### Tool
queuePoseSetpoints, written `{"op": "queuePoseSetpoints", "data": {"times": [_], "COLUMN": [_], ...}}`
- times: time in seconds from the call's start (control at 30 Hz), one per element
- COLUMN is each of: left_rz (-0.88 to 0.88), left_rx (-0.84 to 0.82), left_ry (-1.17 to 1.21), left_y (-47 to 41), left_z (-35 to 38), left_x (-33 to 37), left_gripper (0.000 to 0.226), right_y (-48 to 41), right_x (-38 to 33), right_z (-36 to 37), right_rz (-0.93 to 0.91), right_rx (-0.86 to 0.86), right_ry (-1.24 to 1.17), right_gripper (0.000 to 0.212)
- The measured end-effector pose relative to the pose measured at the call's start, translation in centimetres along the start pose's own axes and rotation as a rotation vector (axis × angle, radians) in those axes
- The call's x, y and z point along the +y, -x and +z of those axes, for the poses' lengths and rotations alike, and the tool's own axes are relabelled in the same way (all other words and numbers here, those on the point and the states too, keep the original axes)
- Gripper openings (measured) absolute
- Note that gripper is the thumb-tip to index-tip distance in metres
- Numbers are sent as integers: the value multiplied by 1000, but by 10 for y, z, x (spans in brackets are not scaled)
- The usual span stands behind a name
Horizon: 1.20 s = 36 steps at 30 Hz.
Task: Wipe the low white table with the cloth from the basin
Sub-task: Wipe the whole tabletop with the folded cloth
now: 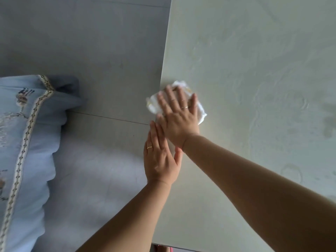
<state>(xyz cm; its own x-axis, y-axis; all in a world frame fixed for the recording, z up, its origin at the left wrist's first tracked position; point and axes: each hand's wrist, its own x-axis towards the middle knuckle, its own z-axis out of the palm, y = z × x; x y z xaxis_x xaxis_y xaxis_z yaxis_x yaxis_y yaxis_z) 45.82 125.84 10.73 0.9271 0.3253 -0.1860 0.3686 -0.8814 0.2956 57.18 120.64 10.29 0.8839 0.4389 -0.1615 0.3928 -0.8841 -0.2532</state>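
Blue cushion: We see a blue cushion (32, 133) with a patterned band far on the left, well apart from the tabletop.
Floor: Grey floor (91, 51) tiles lie between the cushion and the tabletop.
Tabletop edge: The left edge of the white tabletop (236, 51) runs from top to bottom. Both our hands are at it.
Open room: To the right of the cloth the tabletop is wide, with faint wet swirls (291, 102) on it.
Cloth: The white cloth (152, 104) lies on the tabletop at its left edge. One corner sticks out past the edge.
Right hand: Our right hand (179, 120) is spread flat and presses down on the cloth.
Left hand: Our left hand (160, 157) has straight fingers, close together. It is at the edge just below the right hand, fingertips tucked under the right wrist. We cannot tell if it touches the tabletop.
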Motion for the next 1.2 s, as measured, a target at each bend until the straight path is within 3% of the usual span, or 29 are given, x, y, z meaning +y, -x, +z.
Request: {"op": "queuePoseSetpoints", "data": {"times": [0.07, 0.13, 0.23, 0.3, 0.37, 0.5, 0.57, 0.63, 0.73, 0.83, 0.9, 1.0, 1.07, 1.13, 1.2], "left_rz": [-1, -13, -6, -14, -21, -30, -28, -24, -18, -8, -5, 21, 26, 70, 115], "left_rx": [-7, -14, -13, -17, -33, -55, -61, -62, -81, -78, -50, 64, 110, 131, 117], "left_ry": [-2, 5, 9, 16, 20, 5, -12, -47, -110, -121, -96, -34, 27, 38, 6], "left_y": [0, 0, 0, -1, 0, -1, -1, -2, -2, -5, -16, -50, -82, -113, -140], "left_z": [-1, -2, -2, -2, -3, -5, -5, -6, -6, -9, -15, -26, -32, -33, -28], "left_x": [1, 1, 1, 1, 2, 3, 3, 4, 3, 4, 8, 18, 27, 37, 46], "left_gripper": [75, 75, 76, 76, 76, 77, 77, 77, 76, 75, 71, 60, 61, 62, 62], "right_y": [-2, -21, -53, -62, -57, -24, -25, -38, -58, -64, -59, -43, -55, -74, -93], "right_x": [17, 52, 96, 88, 57, 15, 34, 68, 106, 73, 37, 30, 63, 94, 115], "right_z": [-7, -18, -32, -30, -21, -7, -15, -26, -40, -32, -26, -23, -34, -43, -50], "right_rz": [-232, -303, 49, 290, 351, -51, -248, -309, 36, 399, 336, -122, -263, -144, 127], "right_rx": [-42, -25, 64, 104, 95, -10, -59, -44, 52, 118, 76, -61, -69, -14, 49], "right_ry": [69, 122, 30, -31, -30, 71, 119, 154, 48, -88, -143, 7, 77, 80, -1], "right_gripper": [57, 54, 53, 54, 56, 59, 57, 55, 53, 54, 55, 55, 55, 55, 55]}}
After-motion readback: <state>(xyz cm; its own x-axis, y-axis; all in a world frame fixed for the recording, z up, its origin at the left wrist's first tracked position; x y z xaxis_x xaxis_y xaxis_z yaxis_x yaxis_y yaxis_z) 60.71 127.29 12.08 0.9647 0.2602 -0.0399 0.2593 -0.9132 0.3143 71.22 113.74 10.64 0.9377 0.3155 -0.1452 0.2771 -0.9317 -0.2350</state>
